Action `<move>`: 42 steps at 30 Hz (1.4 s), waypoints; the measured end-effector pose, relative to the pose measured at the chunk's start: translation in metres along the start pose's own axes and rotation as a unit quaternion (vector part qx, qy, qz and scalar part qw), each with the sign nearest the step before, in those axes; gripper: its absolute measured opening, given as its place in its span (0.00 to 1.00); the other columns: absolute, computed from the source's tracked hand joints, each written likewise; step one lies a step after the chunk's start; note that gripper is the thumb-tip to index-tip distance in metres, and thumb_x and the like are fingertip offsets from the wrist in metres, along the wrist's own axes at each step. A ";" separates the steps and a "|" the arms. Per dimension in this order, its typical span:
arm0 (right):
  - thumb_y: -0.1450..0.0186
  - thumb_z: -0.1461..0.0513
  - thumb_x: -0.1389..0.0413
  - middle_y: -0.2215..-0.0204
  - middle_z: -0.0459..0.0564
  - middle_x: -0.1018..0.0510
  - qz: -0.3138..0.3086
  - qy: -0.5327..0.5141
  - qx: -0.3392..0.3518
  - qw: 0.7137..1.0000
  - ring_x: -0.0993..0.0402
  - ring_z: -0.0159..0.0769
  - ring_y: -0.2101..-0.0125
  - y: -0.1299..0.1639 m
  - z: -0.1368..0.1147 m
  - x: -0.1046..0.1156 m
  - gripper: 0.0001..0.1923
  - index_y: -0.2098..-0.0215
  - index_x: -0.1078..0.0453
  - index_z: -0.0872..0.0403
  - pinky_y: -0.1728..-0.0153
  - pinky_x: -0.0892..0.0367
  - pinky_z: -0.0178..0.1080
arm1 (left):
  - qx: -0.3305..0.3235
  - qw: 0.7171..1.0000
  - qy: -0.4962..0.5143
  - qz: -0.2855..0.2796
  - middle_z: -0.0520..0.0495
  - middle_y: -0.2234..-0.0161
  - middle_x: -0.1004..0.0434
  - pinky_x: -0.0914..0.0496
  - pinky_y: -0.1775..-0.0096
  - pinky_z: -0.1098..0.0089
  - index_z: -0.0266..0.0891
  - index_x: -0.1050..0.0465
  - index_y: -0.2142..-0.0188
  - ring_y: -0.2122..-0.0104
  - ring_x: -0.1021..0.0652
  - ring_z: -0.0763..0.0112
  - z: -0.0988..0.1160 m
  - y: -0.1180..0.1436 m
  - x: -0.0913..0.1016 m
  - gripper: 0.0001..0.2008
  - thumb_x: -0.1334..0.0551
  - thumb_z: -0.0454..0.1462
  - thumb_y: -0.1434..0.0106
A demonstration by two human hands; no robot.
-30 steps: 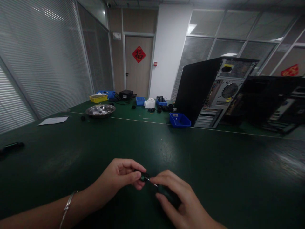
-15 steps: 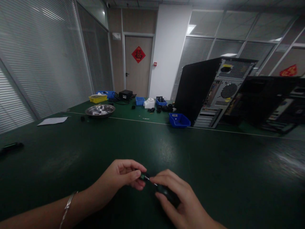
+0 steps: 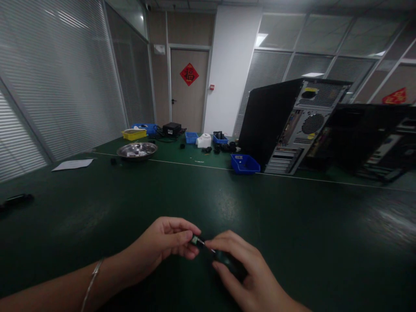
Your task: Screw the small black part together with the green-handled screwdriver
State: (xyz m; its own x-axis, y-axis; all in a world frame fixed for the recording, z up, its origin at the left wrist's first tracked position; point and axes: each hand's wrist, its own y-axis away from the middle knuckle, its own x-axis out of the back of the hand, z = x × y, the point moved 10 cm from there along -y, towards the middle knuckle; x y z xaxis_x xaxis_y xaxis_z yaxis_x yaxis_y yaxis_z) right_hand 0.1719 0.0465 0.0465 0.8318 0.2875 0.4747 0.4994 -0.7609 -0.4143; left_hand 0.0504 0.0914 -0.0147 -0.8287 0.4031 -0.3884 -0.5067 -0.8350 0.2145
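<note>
Between the thumb and fingers of my left hand (image 3: pixel 177 239) is a small green circuit board piece (image 3: pixel 195 239), mostly covered by the fingertips. My right hand (image 3: pixel 242 264) is wrapped round the dark handle of a screwdriver (image 3: pixel 230 263). Its thin metal shaft points left, and the tip meets the board piece or lies right beside it; I cannot tell which. My right index finger rests along the shaft. Both hands are over the near part of the dark green table (image 3: pixel 136 199).
A metal bowl (image 3: pixel 137 151) with small parts, a paper sheet (image 3: pixel 73 164) and a blue bin (image 3: pixel 245 164) lie farther back. A black computer tower (image 3: pixel 273 121) stands at the back right. At the left edge lies a dark object (image 3: pixel 16 200).
Almost nothing differs. The view has shifted very slightly, and both hands keep their hold on the board piece and the screwdriver.
</note>
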 end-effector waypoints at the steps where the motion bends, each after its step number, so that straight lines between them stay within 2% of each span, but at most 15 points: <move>1: 0.36 0.73 0.47 0.59 0.52 0.24 0.000 0.004 -0.004 1.000 0.26 0.38 0.59 0.000 0.001 0.000 0.20 0.50 0.30 0.51 0.57 0.30 0.38 | -0.005 1.000 -0.009 0.010 0.45 0.71 0.17 0.26 0.66 0.72 0.33 0.20 0.64 0.71 0.20 0.71 0.000 0.000 0.002 0.11 0.29 0.38 0.46; 5: 0.36 0.74 0.47 0.58 0.52 0.25 -0.008 0.010 -0.005 1.000 0.26 0.37 0.59 -0.001 0.001 -0.002 0.20 0.50 0.30 0.50 0.58 0.30 0.37 | -0.021 0.998 -0.044 0.027 0.46 0.71 0.17 0.26 0.65 0.71 0.34 0.20 0.63 0.70 0.20 0.70 0.002 -0.002 0.006 0.11 0.29 0.38 0.46; 10: 0.36 0.73 0.46 0.59 0.52 0.25 -0.009 -0.010 -0.003 1.000 0.26 0.37 0.59 -0.001 0.000 -0.001 0.20 0.50 0.30 0.49 0.57 0.30 0.38 | -0.007 0.999 -0.034 0.008 0.47 0.71 0.18 0.26 0.65 0.72 0.32 0.22 0.63 0.71 0.20 0.72 -0.001 -0.002 0.003 0.10 0.31 0.36 0.43; 13: 0.36 0.74 0.46 0.59 0.51 0.24 -0.006 -0.019 0.000 1.000 0.26 0.37 0.58 -0.001 0.000 0.000 0.21 0.50 0.30 0.49 0.57 0.30 0.38 | -0.007 1.000 -0.012 -0.004 0.47 0.70 0.19 0.26 0.65 0.71 0.33 0.26 0.58 0.71 0.20 0.71 -0.001 -0.001 0.000 0.14 0.31 0.35 0.43; 16: 0.36 0.73 0.46 0.59 0.51 0.24 0.000 -0.016 0.000 1.000 0.26 0.37 0.59 -0.001 0.001 0.001 0.20 0.50 0.30 0.50 0.58 0.30 0.38 | -0.017 1.000 0.014 0.005 0.48 0.69 0.20 0.25 0.62 0.65 0.36 0.32 0.56 0.67 0.19 0.66 0.001 -0.002 0.001 0.16 0.32 0.35 0.42; 19: 0.36 0.73 0.47 0.59 0.52 0.24 0.006 -0.008 -0.007 1.000 0.26 0.37 0.59 0.000 0.002 0.002 0.19 0.50 0.31 0.50 0.58 0.31 0.38 | -0.023 0.999 0.038 0.025 0.50 0.69 0.23 0.27 0.55 0.58 0.38 0.36 0.60 0.63 0.19 0.62 0.002 -0.003 0.005 0.12 0.34 0.36 0.39; 21: 0.36 0.73 0.47 0.59 0.52 0.24 0.007 -0.003 -0.005 1.000 0.26 0.37 0.59 0.001 0.002 0.002 0.19 0.50 0.31 0.51 0.58 0.31 0.38 | -0.027 0.998 0.037 0.033 0.52 0.69 0.25 0.27 0.55 0.57 0.38 0.37 0.63 0.63 0.19 0.62 0.002 -0.003 0.008 0.12 0.34 0.36 0.40; 25: 0.36 0.73 0.47 0.59 0.51 0.25 0.005 -0.001 0.001 1.000 0.26 0.37 0.59 0.002 0.000 0.001 0.20 0.49 0.31 0.49 0.57 0.31 0.38 | -0.045 0.998 -0.018 0.035 0.52 0.68 0.28 0.28 0.61 0.64 0.38 0.35 0.66 0.65 0.21 0.65 0.007 -0.003 0.010 0.10 0.33 0.35 0.41; 29: 0.35 0.73 0.47 0.59 0.51 0.25 0.006 0.001 -0.002 1.000 0.26 0.37 0.58 0.000 0.000 0.002 0.20 0.49 0.31 0.48 0.57 0.31 0.38 | -0.063 0.990 -0.127 0.026 0.50 0.65 0.27 0.33 0.65 0.69 0.37 0.29 0.61 0.66 0.26 0.70 0.012 -0.002 0.007 0.07 0.36 0.37 0.38; 31: 0.35 0.73 0.47 0.59 0.51 0.24 0.007 0.001 -0.002 1.000 0.26 0.37 0.58 0.000 -0.001 0.003 0.20 0.49 0.31 0.49 0.57 0.31 0.38 | -0.060 0.984 -0.169 0.010 0.50 0.66 0.27 0.34 0.66 0.70 0.36 0.29 0.55 0.69 0.28 0.72 0.010 -0.002 0.003 0.11 0.39 0.39 0.36; 34: 0.36 0.73 0.47 0.59 0.51 0.24 0.009 -0.001 0.001 1.000 0.26 0.37 0.59 0.000 -0.002 0.004 0.20 0.49 0.31 0.49 0.57 0.31 0.38 | -0.039 0.982 -0.181 -0.027 0.51 0.70 0.27 0.37 0.70 0.71 0.37 0.33 0.50 0.73 0.30 0.73 0.002 -0.001 -0.004 0.18 0.41 0.44 0.34; 37: 0.35 0.72 0.47 0.60 0.52 0.24 0.005 0.002 -0.007 1.000 0.26 0.38 0.59 0.000 -0.001 0.002 0.19 0.50 0.30 0.50 0.58 0.30 0.38 | -0.033 0.983 -0.176 -0.047 0.53 0.73 0.29 0.38 0.73 0.72 0.37 0.33 0.52 0.75 0.31 0.74 -0.001 0.001 -0.010 0.20 0.41 0.49 0.36; 42: 0.36 0.72 0.47 0.59 0.53 0.24 0.004 0.007 -0.011 1.000 0.26 0.39 0.59 0.000 0.002 0.002 0.19 0.49 0.30 0.51 0.58 0.30 0.38 | -0.026 0.975 -0.215 -0.038 0.51 0.73 0.31 0.38 0.72 0.70 0.35 0.27 0.52 0.74 0.31 0.71 0.005 0.006 -0.018 0.23 0.43 0.51 0.36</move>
State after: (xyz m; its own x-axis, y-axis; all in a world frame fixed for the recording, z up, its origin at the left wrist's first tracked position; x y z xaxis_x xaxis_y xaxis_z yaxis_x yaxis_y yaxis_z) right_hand 0.1744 0.0484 0.0457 0.8323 0.2735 0.4821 0.4869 -0.7763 -0.4004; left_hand 0.0607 0.0811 -0.0019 -0.8185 0.5744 0.0136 -0.5663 -0.8105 0.1498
